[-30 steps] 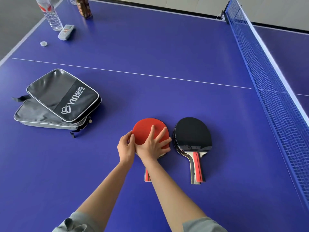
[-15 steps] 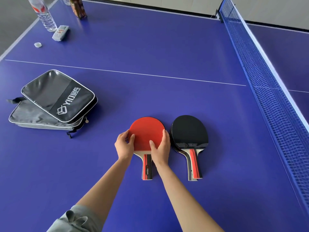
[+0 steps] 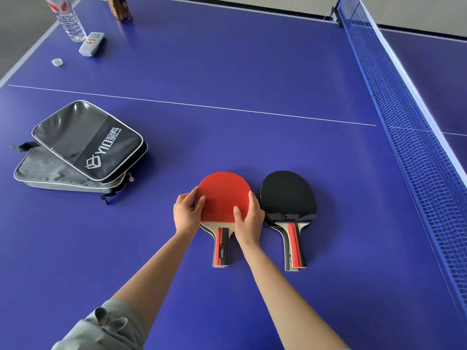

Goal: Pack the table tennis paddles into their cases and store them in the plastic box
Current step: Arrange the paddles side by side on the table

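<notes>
Head view: the left hand [image 3: 188,214] and the right hand [image 3: 249,218] bracket the red-faced paddle stack [image 3: 223,195] from either side, fingers curled against the blade edges and thumbs resting on the red rubber. Neither hand is spread flat; each presses inward on the rim, and the paddles lie on the table [image 3: 252,72]. This grip likely serves to square the stacked blades so that they enter a case together; a second blade edge shows beneath the top one near the throat. The handle [image 3: 221,248] points toward the person and carries a small black badge with lettering that appears to read "YIO", though it is too small to confirm. Just beside it on the right, close to touching, lies the black-faced paddle stack [image 3: 288,195], handles parallel. Well apart to the left, two cases [image 3: 86,145] lie overlapped, the upper one black with white "YIO" lettering and a cube-like logo; smaller characters beside it are illegible. No plastic box is in view.
</notes>
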Demonstrator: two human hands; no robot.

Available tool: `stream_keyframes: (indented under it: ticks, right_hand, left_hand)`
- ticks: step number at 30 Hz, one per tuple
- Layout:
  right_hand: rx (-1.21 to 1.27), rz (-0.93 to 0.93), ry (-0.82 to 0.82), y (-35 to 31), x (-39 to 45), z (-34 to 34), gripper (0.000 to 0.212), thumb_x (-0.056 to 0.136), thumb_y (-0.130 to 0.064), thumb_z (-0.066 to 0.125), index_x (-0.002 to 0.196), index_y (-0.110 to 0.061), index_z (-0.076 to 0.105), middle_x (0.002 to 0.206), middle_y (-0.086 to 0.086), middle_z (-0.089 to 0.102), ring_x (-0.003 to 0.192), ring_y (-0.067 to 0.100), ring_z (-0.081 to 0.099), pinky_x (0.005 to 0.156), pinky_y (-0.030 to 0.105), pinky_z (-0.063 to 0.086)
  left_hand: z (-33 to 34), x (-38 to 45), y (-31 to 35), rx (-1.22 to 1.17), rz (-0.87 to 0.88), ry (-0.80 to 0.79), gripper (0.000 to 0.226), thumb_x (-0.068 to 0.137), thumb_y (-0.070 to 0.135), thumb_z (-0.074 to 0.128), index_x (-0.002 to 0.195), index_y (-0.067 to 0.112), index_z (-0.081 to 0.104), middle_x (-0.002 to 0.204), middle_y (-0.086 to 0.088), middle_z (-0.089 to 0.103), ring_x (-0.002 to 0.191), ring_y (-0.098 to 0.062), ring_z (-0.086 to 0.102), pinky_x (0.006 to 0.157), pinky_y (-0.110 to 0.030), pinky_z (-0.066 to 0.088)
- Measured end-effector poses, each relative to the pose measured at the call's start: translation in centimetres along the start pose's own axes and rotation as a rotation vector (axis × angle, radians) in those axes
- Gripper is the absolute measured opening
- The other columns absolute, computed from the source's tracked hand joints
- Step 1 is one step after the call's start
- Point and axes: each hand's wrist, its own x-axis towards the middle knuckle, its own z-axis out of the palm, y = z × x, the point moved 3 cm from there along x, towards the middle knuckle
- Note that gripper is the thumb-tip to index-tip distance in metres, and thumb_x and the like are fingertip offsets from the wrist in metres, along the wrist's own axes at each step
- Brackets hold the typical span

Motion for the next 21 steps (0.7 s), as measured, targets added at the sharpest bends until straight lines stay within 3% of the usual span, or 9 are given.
stream_keyframes:
  ticks: [5, 10, 21]
  right_hand:
    - [0.033, 0.013, -0.017, 0.3, 0.0, 0.1, 0.056, 0.096, -0.012, 0.049, 0.147, -0.008, 0.028, 0.152, 0.007, 0.033, 0.138, 0.023, 0.026, 0.112, 0.026, 0.02]
    - [0.099, 0.043, -0.012, 0.4, -0.1, 0.2, 0.055, 0.096, -0.006, 0.046, 0.147, -0.007, 0.025, 0.152, 0.008, 0.033, 0.141, 0.022, 0.024, 0.115, 0.028, 0.02]
    - [0.111, 0.007, -0.092, 0.0, 0.8, -0.4, 0.059, 0.093, -0.006, 0.053, 0.146, -0.004, 0.028, 0.151, 0.011, 0.035, 0.14, 0.024, 0.03, 0.115, 0.03, 0.024]
  left_hand:
    - [0.0, -0.5, -0.1, -0.1, -0.086, 0.045, 0.035, 0.091, 0.026, 0.061, 0.124, 0.015, 0.061, 0.118, -0.005, 0.06, 0.094, -0.016, 0.056, 0.088, -0.027, 0.046]
    - [0.2, -1.4, -0.3, -0.23, -0.144, 0.087, 0.033, 0.09, 0.017, 0.061, 0.123, 0.014, 0.061, 0.119, -0.006, 0.062, 0.103, -0.019, 0.058, 0.096, -0.034, 0.048]
    - [-0.1, -0.8, 0.1, -0.229, -0.171, 0.112, 0.034, 0.091, 0.016, 0.059, 0.125, 0.015, 0.061, 0.123, -0.007, 0.062, 0.107, -0.018, 0.058, 0.099, -0.036, 0.047]
